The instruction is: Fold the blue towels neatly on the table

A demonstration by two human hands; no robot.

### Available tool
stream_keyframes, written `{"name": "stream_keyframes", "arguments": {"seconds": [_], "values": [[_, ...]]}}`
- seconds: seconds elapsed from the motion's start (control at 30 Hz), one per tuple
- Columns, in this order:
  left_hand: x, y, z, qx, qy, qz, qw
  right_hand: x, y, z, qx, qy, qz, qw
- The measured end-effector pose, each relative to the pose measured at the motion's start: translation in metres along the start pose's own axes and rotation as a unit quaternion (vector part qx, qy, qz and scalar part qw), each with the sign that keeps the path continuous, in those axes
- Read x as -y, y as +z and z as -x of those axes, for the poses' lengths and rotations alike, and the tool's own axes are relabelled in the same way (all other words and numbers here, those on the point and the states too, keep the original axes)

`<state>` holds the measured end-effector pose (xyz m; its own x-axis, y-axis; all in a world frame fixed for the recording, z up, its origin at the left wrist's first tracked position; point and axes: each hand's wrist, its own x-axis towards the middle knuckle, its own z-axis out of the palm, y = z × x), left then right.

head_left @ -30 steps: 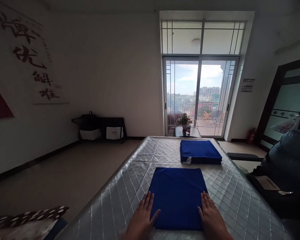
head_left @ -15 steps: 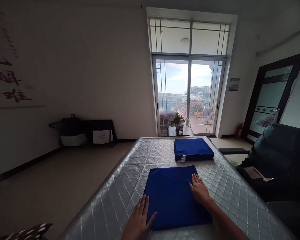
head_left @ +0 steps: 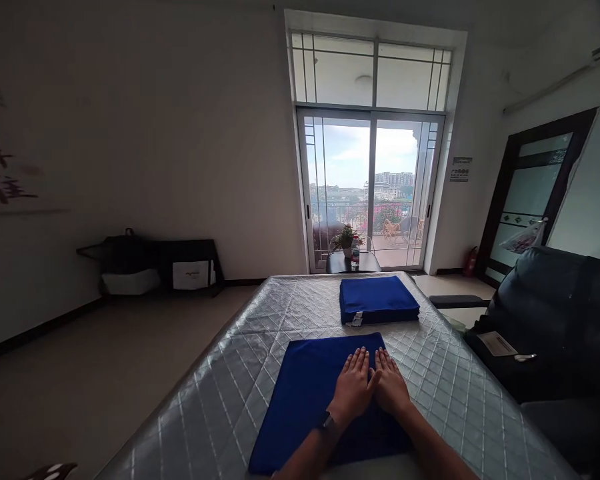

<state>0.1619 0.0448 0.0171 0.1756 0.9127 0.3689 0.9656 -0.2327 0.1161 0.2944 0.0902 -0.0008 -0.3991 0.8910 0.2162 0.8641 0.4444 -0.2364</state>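
A folded dark blue cloth (head_left: 300, 393) lies flat in front of me on a quilted silver cover (head_left: 220, 400). My left hand (head_left: 353, 383) rests palm down on the cloth's right half, fingers stretched out, with a dark band on the wrist. Right beside it, my right hand (head_left: 390, 380) lies flat near the cloth's right edge, its fingers straight too. The hands are side by side, and my forearms hide part of the cloth's near side. Farther back sits a neat stack of folded blue cloths (head_left: 379, 298) with a white label at its front left.
At the right stands a black armchair (head_left: 555, 320) with a brown card (head_left: 497, 344) on its seat. Beyond the far edge are a small black table (head_left: 340, 264) with a plant and bottle, and a sliding glass door (head_left: 370, 187). Bags (head_left: 193, 274) lie along the left wall.
My left hand has moved from the cloth's left edge across to the right, beside my right hand. The cloth's near left corner now spreads farther left. The view has shifted slightly.
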Motion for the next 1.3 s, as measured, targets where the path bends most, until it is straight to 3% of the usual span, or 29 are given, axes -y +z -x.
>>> {"name": "stream_keyframes", "arguments": {"seconds": [0.07,0.17,0.47,0.6,0.9,1.13,1.3], "values": [[-0.005,0.01,-0.013,0.005,-0.025,0.0,1.0,-0.001,0.001,0.0,0.004,0.007,-0.003,1.0],[0.011,0.016,-0.011,0.012,-0.05,-0.012,0.999,0.0,0.001,-0.001,0.007,0.018,-0.02,1.0],[0.137,-0.01,0.052,0.023,-0.146,-0.111,0.983,0.003,-0.004,-0.002,0.01,0.033,-0.038,0.999],[0.173,-0.019,0.072,0.014,-0.229,-0.099,0.968,0.004,-0.005,-0.002,0.009,0.036,-0.033,0.999],[0.183,-0.016,0.073,-0.006,-0.252,-0.067,0.966,-0.003,-0.006,-0.007,0.032,0.032,-0.022,0.999],[0.186,-0.027,0.076,-0.012,-0.239,-0.072,0.968,-0.005,-0.016,-0.055,0.007,0.011,-0.004,1.0],[0.184,-0.027,0.077,-0.014,-0.232,-0.067,0.97,-0.007,-0.01,-0.076,0.0,-0.008,-0.015,1.0]]}}
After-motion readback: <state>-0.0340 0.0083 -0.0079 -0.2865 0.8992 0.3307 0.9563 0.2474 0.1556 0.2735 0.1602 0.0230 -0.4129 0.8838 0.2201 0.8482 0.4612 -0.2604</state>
